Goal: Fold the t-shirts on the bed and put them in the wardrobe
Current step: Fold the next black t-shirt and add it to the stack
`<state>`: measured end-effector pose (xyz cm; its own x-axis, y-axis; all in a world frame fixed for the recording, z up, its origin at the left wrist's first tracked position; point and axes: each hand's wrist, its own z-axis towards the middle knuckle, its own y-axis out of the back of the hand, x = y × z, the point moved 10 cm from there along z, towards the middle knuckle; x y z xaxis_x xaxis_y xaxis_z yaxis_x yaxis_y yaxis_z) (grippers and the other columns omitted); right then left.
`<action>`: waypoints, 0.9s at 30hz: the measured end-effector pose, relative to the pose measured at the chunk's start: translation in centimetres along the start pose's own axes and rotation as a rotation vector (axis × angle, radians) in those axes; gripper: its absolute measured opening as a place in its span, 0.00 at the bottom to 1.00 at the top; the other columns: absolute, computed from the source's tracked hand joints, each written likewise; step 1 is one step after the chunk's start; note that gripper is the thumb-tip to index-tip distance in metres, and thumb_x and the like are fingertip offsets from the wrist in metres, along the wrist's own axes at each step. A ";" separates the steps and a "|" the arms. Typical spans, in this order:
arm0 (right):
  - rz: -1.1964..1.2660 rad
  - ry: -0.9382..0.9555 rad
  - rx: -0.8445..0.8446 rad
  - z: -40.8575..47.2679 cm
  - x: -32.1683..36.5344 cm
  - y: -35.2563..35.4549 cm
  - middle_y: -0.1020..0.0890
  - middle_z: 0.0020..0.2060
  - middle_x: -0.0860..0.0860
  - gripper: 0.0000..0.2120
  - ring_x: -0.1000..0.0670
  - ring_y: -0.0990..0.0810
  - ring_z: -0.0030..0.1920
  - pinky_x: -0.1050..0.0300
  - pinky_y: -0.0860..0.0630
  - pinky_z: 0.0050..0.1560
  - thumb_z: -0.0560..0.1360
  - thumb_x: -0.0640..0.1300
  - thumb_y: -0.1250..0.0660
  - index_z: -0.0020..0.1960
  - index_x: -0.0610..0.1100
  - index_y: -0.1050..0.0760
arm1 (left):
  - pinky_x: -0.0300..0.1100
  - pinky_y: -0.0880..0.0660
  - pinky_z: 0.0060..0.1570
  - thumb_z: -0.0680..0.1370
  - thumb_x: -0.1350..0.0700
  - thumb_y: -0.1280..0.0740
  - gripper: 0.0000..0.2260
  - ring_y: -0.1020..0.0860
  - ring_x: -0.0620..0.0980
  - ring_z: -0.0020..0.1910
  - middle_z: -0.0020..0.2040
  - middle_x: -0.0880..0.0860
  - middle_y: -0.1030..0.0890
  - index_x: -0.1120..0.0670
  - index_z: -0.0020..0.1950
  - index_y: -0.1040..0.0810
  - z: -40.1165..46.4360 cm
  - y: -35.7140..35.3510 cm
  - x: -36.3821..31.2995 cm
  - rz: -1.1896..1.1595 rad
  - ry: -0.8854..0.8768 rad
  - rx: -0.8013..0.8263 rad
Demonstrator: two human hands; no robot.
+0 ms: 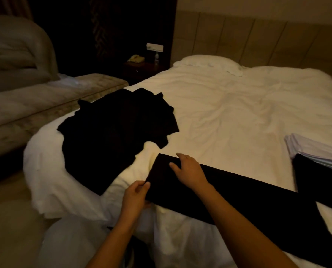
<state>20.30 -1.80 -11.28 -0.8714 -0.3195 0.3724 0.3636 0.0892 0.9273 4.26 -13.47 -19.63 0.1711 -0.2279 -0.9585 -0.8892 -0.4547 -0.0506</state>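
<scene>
A black t-shirt (238, 192) lies across the near edge of the bed (238, 105), already narrowed into a long flat band with straight edges, its far end flaring out toward the lower right. The left hand (135, 192) pinches the band's near left corner between thumb and fingers, so that grip is closed on the cloth. The right hand (190, 169) rests flat on top of the same end, fingers spread and pressing rather than holding.

This shirt looks about halfway folded: the lengthwise fold is in, and the crosswise folds are still to do. To the left, a loose heap of black t-shirts (116, 132) sprawls unfolded with ragged, overlapping outlines; how many it holds cannot be told. At the right edge sits a stack of pale folded garments (316, 149), neat and thin-layered, with another dark folded piece (320, 182) just below it. Nothing has gone into a wardrobe yet, and no wardrobe shows.

The fabric reads as soft, matte and limp against the rumpled white duvet; a white pillow (209, 63) lies by the padded headboard (258, 39).
</scene>
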 end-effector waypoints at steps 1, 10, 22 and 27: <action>-0.017 -0.017 0.019 0.9 0.1 -0.3 0.26 0.68 0.43 0.29 0.43 0.28 0.67 0.50 0.32 0.66 0.81 0.59 0.42 0.75 0.43 0.35 | 0.55 0.19 0.46 0.80 0.57 0.33 0.05 0.19 0.60 0.50 0.44 0.57 0.20 0.58 0.46 0.22 0.0 0.0 0.4 -0.055 0.058 0.010; -0.104 -0.015 0.046 4.1 1.3 -0.9 0.21 0.48 0.43 0.20 0.43 0.22 0.49 0.54 0.31 0.43 0.82 0.57 0.43 0.52 0.40 0.26 | 0.48 0.19 0.36 0.82 0.52 0.37 0.10 0.18 0.57 0.38 0.43 0.54 0.19 0.54 0.44 0.23 -0.4 -1.1 -0.1 -0.004 0.199 0.151; -0.049 -0.006 -0.249 0.7 0.6 1.1 0.21 0.60 0.46 0.20 0.45 0.23 0.60 0.51 0.30 0.62 0.81 0.53 0.39 0.68 0.43 0.27 | 0.38 0.22 0.44 0.78 0.59 0.35 0.08 0.19 0.53 0.47 0.45 0.48 0.19 0.45 0.49 0.23 -0.5 1.2 -4.1 0.194 -0.253 -0.032; -0.117 -0.118 -0.266 -4.4 -4.0 1.6 0.25 0.66 0.46 0.23 0.46 0.29 0.68 0.51 0.35 0.71 0.81 0.53 0.40 0.71 0.43 0.31 | 0.39 0.32 0.64 0.80 0.47 0.39 0.20 0.29 0.49 0.67 0.67 0.52 0.26 0.53 0.70 0.27 -3.3 -2.9 -7.5 0.656 -0.696 -0.070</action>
<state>25.80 -4.55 -11.46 -0.9391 -0.1994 0.2799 0.3182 -0.1968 0.9274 6.92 -13.28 -11.38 -0.6625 0.0967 -0.7428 -0.6869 -0.4738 0.5510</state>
